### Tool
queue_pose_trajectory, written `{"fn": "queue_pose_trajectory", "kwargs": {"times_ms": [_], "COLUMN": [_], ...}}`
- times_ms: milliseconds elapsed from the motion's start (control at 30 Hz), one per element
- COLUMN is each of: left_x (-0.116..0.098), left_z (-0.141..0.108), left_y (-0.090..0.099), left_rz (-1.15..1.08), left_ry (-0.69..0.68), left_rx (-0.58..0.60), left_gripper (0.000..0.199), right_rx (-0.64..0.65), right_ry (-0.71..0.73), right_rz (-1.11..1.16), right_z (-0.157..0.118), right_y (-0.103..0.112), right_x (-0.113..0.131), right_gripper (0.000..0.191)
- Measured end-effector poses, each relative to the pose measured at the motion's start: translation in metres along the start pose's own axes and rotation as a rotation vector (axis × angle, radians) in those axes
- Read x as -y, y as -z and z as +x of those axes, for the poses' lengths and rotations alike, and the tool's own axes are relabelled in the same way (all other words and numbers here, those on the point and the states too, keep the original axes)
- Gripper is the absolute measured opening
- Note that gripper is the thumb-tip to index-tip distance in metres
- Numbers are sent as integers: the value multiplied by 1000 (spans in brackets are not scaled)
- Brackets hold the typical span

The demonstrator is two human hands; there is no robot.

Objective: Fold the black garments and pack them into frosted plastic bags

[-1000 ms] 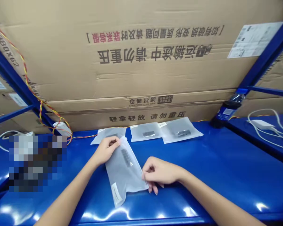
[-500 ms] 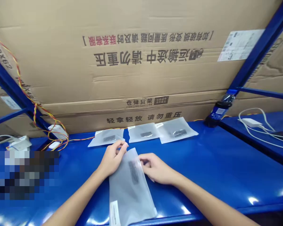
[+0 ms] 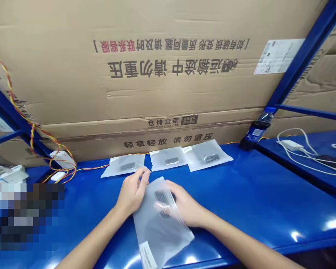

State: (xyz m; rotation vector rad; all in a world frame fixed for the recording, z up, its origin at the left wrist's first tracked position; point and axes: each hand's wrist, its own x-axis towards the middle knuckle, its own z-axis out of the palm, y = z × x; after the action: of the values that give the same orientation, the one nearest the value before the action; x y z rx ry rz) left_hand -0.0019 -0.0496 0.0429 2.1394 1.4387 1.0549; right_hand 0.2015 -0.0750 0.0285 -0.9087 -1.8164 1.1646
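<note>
A frosted plastic zip bag (image 3: 165,233) with a white label lies slantwise in front of me at the shelf's near edge. Its upper left edge is pinched by my left hand (image 3: 133,190), whose fingers are curled. My right hand (image 3: 186,205) grips the bag's right side, and its fingers show blurred through the plastic; whether they are inside or behind the bag I cannot tell. Around these fingers a dark striped piece (image 3: 164,200) shows through the upper part. Beyond my hands lie three similar bags, a left one (image 3: 114,170), a middle one (image 3: 159,154) and a right one (image 3: 197,160), each with a dark piece.
A large cardboard box (image 3: 168,97) stands behind the blue shelf (image 3: 240,209). At the back right is a dark drink bottle (image 3: 253,134), with a white cable (image 3: 308,158) further right. Twisted wires and a white adapter (image 3: 63,160) sit at left, near a blurred-out patch.
My right hand's fingers have moved left, so they now show through the bag. The bag has turned slightly, its lower end shifting right. My left hand keeps its grip.
</note>
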Motion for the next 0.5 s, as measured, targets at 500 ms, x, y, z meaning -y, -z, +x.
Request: {"fn": "queue_pose_trajectory", "kwargs": {"times_ms": [500], "left_x": [57], "left_z": [29], "left_y": [79], "left_rz": [475], "left_ry": [-47], "left_rx": [-1], "left_gripper": [28], "right_rx": [-742], "right_ry": [74], "right_rz": [-876], "right_z": [-81], "right_y": [-5], "right_x": [-22], "right_gripper": [47]}}
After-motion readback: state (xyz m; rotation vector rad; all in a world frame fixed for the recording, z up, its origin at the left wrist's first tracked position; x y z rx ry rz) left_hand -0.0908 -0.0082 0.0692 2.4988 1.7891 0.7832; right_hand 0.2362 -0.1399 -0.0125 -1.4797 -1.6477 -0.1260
